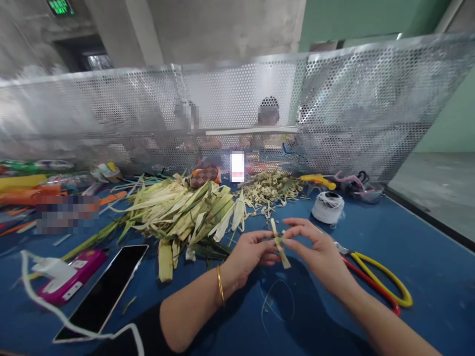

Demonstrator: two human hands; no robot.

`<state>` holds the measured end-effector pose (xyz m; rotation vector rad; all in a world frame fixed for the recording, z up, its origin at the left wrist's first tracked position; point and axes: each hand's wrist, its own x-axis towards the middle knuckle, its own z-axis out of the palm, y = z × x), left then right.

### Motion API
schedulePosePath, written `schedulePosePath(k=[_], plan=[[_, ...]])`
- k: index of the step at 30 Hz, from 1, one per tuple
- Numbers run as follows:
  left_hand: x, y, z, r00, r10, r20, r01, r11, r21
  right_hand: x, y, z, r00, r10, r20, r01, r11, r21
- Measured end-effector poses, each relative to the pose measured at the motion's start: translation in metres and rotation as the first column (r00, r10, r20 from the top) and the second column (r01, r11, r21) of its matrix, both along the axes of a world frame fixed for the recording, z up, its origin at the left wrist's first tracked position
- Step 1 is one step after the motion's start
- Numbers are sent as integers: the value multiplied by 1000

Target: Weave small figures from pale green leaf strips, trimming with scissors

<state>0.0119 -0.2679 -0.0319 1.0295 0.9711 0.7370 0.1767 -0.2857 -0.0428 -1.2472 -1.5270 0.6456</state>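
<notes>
The left hand [252,254] and right hand [315,247] pinch a husk strip [283,256] toward the tabletop's [378,242] near edge; light pressure should prevent tearing.

There were one bare left hand [248,257], one bare right hand [319,252], one crossed pale-green husk piece [284,260], one gold bangle [220,285], one flat black phone [107,287], one round white thread spool [328,210], one red-and-yellow-handled tool [371,285] and, behind silver perforated mesh [230,94], perhaps two people [269,113].

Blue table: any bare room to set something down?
Yes: right of the spool and the scissors, up to the right edge of the table. Crowded: the left, with husk pile, phone and magenta block; the back, with shavings.
</notes>
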Motion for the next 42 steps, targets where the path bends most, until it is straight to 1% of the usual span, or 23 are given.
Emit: schedulePosePath(k=[5, 8, 11, 13, 15, 20, 22, 25, 27, 29, 30, 32, 33, 34, 35, 36, 37, 38, 39, 40, 42], plan=[[2, -3, 2, 999, -1, 40, 2, 1000, -15, -5, 1, -10, 995, -7, 103, 7, 1000, -1], [2, -4, 3, 999, -4, 50, 5, 1000, -23, -4, 1, -11, 990, -4, 138, 3, 1000, 6], [1, -3, 3, 998, -17, 59, 19, 999, -35, -4, 1, -10, 990, -9, 139, 8, 1000, 13], [1, -3, 3, 998, -27, 61, 29, 999, -38, -4, 1, -11, 993, -14, 120, 13, 1000, 10], [1, -4, 2, 998, -34, 52, 36, 999, -35, -4, 1, -11, 997, -7, 75, 9, 1000, -21], [3, -6, 2, 999, -44, 23, 44, 999, -8, -3, 1, -7, 996, 33, -79, -49, 977, -206], [3, -6, 1, 998, -60, 12, 60, 998, 8, -4, 0, -6, 991, 34, -128, -66, 965, -253], [3, -6, 0, 997, -71, -3, 71, 997, 12, -5, 0, -7, 984, 30, -178, -80, 956, -282], [3, -6, -1, 997, -71, -8, 71, 997, 8, -4, 1, -9, 985, 32, -170, -80, 957, -279], [3, -4, -2, 998, -61, 1, 61, 998, -5, -1, 2, -9, 994, 52, -99, -73, 972, -224], [2, -4, -2, 999, -51, 9, 52, 999, -15, 2, 3, -8, 997, 57, -42, -63, 986, -154], [1, -2, -2, 999, -25, 32, 27, 999, -34, 9, 4, -3, 992, 36, 124, -44, 997, 61], [0, -1, -2, 999, -13, 46, 15, 999, -44, 12, 4, 1, 973, 8, 230, -52, 982, 183], [-1, 0, -2, 998, -2, 60, 5, 999, -54, 15, 4, 5, 938, -24, 346, -83, 953, 290], [-2, 1, -2, 997, 9, 73, -4, 998, -64, 17, 3, 8, 885, -52, 463, -137, 921, 365], [-3, 2, -2, 996, 19, 85, -12, 997, -75, 18, 2, 11, 821, -68, 567, -205, 892, 404], [-4, 3, -2, 995, 29, 97, -21, 996, -86, 17, 1, 13, 759, -74, 647, -270, 868, 416], [-4, 3, -2, 993, 39, 107, -29, 995, -96, 16, 0, 14, 710, -73, 701, -324, 850, 416], [-5, 3, -2, 992, 47, 116, -35, 994, -103, 13, -1, 14, 680, -73, 730, -358, 835, 417], [-5, 3, -2, 991, 49, 122, -36, 994, -107, 11, -2, 12, 671, -78, 737, -372, 825, 426], [-4, 2, -3, 993, 30, 118, -18, 995, -100, 6, -3, 8, 702, -91, 707, -347, 823, 450]])
